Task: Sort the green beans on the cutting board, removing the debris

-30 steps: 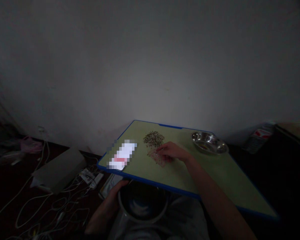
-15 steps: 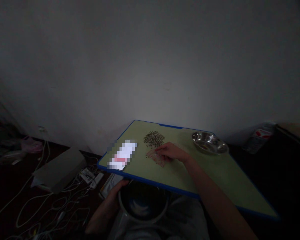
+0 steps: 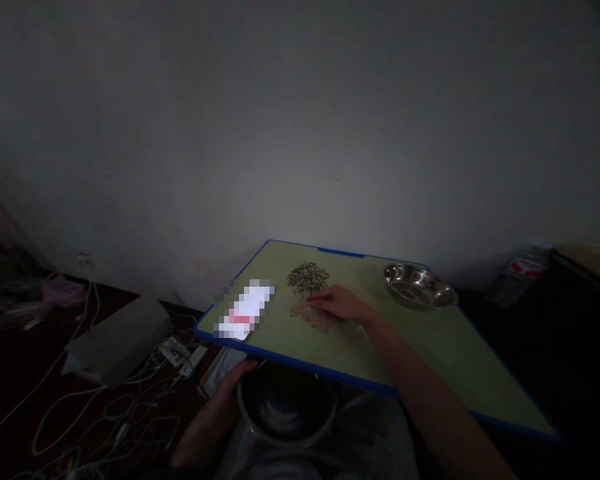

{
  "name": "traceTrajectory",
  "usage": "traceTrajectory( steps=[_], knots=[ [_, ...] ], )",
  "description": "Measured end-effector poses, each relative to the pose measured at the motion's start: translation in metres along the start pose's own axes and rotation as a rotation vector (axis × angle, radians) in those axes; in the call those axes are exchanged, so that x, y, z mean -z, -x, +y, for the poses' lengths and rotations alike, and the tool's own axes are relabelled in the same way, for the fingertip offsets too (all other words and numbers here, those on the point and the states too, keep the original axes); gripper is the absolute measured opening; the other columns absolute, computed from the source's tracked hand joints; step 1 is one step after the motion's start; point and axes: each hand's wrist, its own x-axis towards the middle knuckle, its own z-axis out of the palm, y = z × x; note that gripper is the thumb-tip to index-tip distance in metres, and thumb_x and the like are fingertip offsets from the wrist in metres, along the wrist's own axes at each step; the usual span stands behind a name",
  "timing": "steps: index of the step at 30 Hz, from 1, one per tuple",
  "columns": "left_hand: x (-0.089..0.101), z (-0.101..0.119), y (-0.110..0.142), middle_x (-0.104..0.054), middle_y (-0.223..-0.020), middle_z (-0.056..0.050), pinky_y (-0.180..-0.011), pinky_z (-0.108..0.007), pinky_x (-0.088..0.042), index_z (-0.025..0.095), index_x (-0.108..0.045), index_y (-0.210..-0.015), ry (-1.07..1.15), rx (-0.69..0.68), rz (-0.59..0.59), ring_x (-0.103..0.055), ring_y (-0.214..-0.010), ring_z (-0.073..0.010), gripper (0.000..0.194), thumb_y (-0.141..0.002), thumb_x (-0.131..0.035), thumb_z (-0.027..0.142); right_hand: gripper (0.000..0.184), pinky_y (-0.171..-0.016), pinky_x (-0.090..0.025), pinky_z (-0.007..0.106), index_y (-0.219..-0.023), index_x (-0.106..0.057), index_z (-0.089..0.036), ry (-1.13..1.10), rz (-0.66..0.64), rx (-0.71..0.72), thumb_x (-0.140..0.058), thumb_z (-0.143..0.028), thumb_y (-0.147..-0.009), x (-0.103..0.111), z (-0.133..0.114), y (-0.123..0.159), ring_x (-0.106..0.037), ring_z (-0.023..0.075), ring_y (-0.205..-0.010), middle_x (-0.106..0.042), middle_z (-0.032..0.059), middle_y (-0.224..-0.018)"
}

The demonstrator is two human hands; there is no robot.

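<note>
The room is dim. My right hand (image 3: 341, 305) rests on a green table with a blue edge (image 3: 420, 347), fingers curled together on a small pinkish patch of grains (image 3: 307, 313). Just beyond it lies a darker pile of grains (image 3: 307, 275). My left hand (image 3: 215, 413) is below the table's near edge, gripping the rim of a round metal bowl (image 3: 286, 407) held in my lap.
A blurred-out white phone (image 3: 245, 310) lies at the table's left corner. A steel dish (image 3: 419, 285) stands at the back right. On the floor to the left are a grey box (image 3: 117, 340) and tangled white cables (image 3: 105, 413). A wall rises behind.
My right hand has crept slightly left and toward the dark pile, pushing the pinkish grains. My left hand and the bowl have stayed put.
</note>
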Motion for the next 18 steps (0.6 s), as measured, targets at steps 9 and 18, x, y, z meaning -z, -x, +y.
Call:
traceTrajectory(
  steps=[9, 18],
  knots=[
    [0.003, -0.0003, 0.0005, -0.075, -0.086, -0.007, -0.095, -0.039, -0.042, 0.012, -0.064, -0.099, 0.018, 0.063, -0.048, -0.061, -0.102, -0.0287, 0.036, -0.066, -0.06, 0.027, 0.036, -0.036, -0.028, 0.017, -0.108, -0.064, -0.011, 0.004, 0.031, -0.01, -0.05, -0.028, -0.079, -0.0011, 0.005, -0.0037, -0.037, 0.0048, -0.035, -0.048, -0.0039, -0.046],
    [-0.0025, 0.002, 0.0054, -0.075, -0.087, -0.007, -0.095, -0.04, -0.042, 0.014, -0.064, -0.1, 0.024, 0.072, -0.014, -0.059, -0.106, -0.0284, 0.035, -0.067, -0.059, 0.027, 0.036, -0.038, -0.031, 0.017, -0.107, -0.065, -0.013, 0.043, 0.021, 0.0, -0.049, -0.03, -0.08, -0.001, 0.0019, -0.0015, -0.038, 0.0052, -0.037, -0.052, -0.0025, -0.048]
  ],
)
